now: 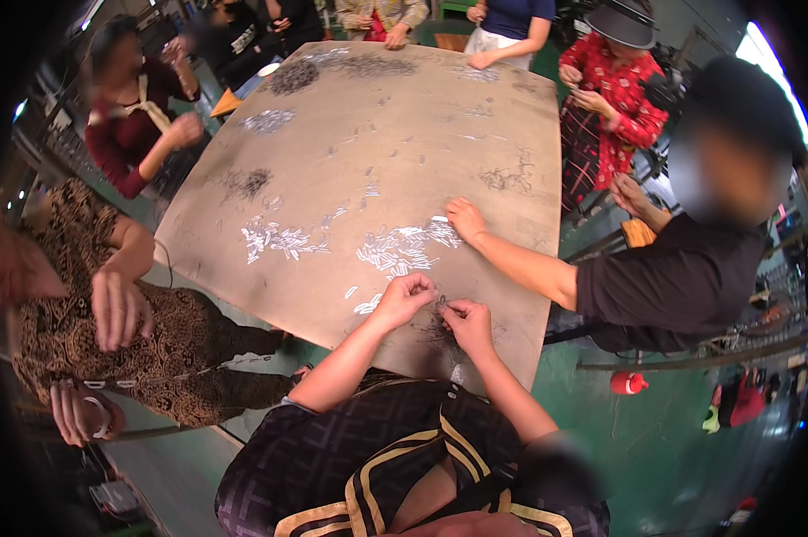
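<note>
My left hand (406, 300) and my right hand (469, 326) meet over the near edge of the table, fingertips pinched and a short gap apart. A tiny dark piece (441, 301) shows between them; its kind is too small to tell. Under and beside my right hand lies a tangle of thin dark wire-like bits (435, 333). Just beyond my left hand spreads a heap of small silvery elongated pieces (393, 251), and a few more silvery pieces (365, 306) lie to its left.
The large brown table (314, 179) carries further silvery pieces (274, 240) and a dark heap (294, 77) at the far left. From the right, a co-worker's hand (466, 221) reaches to the silvery heap. Several people stand or sit around the table. A red container (629, 383) is at lower right.
</note>
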### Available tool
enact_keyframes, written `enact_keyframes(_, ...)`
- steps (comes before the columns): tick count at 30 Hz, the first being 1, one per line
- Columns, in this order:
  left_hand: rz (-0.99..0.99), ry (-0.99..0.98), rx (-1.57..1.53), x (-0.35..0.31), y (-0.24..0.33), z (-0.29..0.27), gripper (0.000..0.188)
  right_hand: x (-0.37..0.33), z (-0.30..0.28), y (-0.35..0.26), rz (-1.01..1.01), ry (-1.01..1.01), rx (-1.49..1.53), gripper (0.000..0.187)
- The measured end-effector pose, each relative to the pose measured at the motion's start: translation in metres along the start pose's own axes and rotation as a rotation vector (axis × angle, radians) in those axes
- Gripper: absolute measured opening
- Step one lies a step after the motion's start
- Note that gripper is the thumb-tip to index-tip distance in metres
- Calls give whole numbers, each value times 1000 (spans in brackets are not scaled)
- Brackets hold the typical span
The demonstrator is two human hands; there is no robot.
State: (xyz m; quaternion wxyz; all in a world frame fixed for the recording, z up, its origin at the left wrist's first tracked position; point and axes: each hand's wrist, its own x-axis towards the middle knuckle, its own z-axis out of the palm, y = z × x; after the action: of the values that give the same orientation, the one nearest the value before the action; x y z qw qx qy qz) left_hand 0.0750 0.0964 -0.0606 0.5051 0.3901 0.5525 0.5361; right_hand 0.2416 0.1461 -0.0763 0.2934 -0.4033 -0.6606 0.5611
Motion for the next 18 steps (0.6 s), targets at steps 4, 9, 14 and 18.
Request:
enact_keyframes(4, 65, 168, 30, -9, -2, -15, 7, 9, 19, -13, -42, -45, -10, 15)
enact_keyframes(9, 119, 246, -53, -14, -8, -23, 6, 13, 34, -17, -18, -115, -14, 16)
enact_keyframes(14, 213, 228, -16, -24, 15, -27, 6, 24, 28, -12, 60, -386, 18, 15)
enact_keyframes(18, 239, 190, 61, -22, 4, -43, 5, 39, 17, 9, 141, -437, 164, 17)
